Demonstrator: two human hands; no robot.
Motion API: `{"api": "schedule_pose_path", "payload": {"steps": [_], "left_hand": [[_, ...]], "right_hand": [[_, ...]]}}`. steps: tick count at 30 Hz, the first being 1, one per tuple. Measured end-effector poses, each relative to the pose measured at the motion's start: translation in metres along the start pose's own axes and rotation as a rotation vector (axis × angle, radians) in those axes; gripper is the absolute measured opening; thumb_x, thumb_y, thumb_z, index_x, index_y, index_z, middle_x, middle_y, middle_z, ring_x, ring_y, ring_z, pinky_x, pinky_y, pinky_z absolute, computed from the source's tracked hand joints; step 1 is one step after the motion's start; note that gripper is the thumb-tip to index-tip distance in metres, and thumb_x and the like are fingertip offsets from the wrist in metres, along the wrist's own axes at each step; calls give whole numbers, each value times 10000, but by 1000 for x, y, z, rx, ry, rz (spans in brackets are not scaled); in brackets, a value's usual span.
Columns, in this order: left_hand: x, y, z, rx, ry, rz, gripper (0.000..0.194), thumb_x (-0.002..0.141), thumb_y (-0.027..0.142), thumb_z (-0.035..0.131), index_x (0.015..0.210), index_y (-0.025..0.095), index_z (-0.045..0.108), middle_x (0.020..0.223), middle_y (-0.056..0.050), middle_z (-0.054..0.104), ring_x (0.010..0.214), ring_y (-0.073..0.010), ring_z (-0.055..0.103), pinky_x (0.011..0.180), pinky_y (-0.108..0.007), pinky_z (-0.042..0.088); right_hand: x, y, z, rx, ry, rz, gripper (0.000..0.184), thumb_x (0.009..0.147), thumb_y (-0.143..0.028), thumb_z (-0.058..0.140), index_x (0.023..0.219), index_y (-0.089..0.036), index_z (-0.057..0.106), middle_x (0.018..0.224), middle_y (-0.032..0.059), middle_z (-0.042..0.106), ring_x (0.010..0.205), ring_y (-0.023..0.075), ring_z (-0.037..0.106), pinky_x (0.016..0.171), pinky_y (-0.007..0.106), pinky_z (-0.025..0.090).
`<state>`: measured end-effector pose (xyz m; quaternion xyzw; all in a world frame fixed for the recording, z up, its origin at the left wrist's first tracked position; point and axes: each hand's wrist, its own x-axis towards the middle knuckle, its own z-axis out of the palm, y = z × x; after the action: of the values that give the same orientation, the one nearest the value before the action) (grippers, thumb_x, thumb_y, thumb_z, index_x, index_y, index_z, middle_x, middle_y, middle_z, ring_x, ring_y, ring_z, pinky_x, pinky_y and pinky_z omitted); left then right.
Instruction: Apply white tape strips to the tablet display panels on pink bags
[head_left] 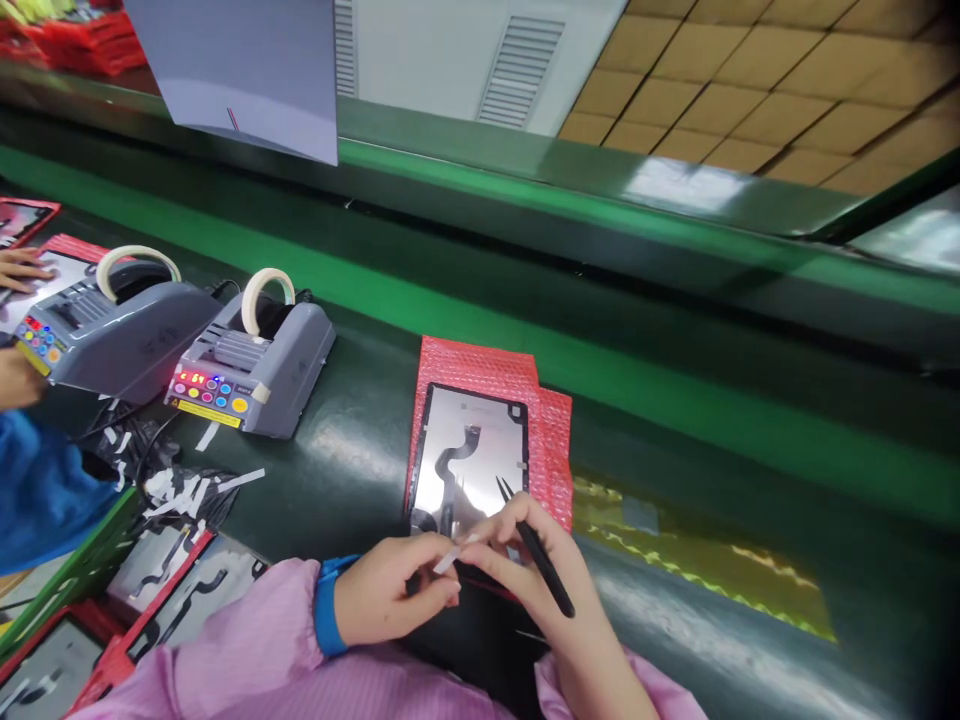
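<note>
A small strip of white tape (448, 560) is pinched in the fingertips of my left hand (390, 590), which wears a blue wristband (328, 606). Touching close beside it, my right hand (559, 570) has black tweezers (549, 568) tucked in it, tips pointing up and away. The right thumb and forefinger also meet near the tape's end; whether they grip it I cannot tell. Both hands are over the near edge of a tablet display panel (491, 470), its silvery back facing up with a dark flex cable (448, 470). Under the panel lie red bubble-wrap bags (553, 440).
Two grey tape dispensers (259, 365) (127, 320) stand to the left. Tape scraps (180, 495) and cables lie nearer me, above a crate of panels (199, 590). A co-worker's hand (22, 270) works at far left. Yellow film (697, 560) covers the bench at right.
</note>
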<state>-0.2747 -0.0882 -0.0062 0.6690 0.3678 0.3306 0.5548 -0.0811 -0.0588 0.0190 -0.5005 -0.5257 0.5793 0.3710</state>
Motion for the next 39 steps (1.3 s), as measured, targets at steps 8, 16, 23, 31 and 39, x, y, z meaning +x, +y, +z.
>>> {"api": "schedule_pose_path", "payload": {"steps": [8,16,23,31,39], "left_hand": [[4,-13,-5,440,127,43,307,1003,191,426,1281,147,549,768,-4,674,690,-143,626,706,-251,499],[11,-18,-17,799,147,48,274,1015,195,402,1150,177,639,883,-58,661,792,-222,549,723,-361,411],[23,-26,-11,1029,148,1,304,987,263,533,1274,207,615,904,-63,575,825,-240,483,683,-356,368],[23,-29,-11,1095,124,20,339,971,249,579,1306,200,606,856,-54,560,807,-237,488,672,-352,391],[14,-35,-18,1023,38,262,253,945,403,630,1133,243,689,1162,-90,625,1161,-297,531,1046,-509,416]], "right_hand": [[54,11,-17,-44,85,-24,573,679,-555,844,695,-247,361,729,39,735,638,194,673,596,303,502],[86,41,-2,-177,49,-13,616,669,-702,776,706,-252,356,747,38,729,692,211,668,710,353,467],[86,49,-4,-246,34,-36,540,772,-635,730,726,-256,348,811,33,739,786,226,703,733,346,469],[103,42,3,-382,220,-53,494,744,-562,766,751,-258,377,755,-5,705,648,189,619,669,325,420],[87,39,-45,-467,627,-94,391,816,-552,644,898,-252,407,1060,106,683,892,245,640,773,379,444]]}}
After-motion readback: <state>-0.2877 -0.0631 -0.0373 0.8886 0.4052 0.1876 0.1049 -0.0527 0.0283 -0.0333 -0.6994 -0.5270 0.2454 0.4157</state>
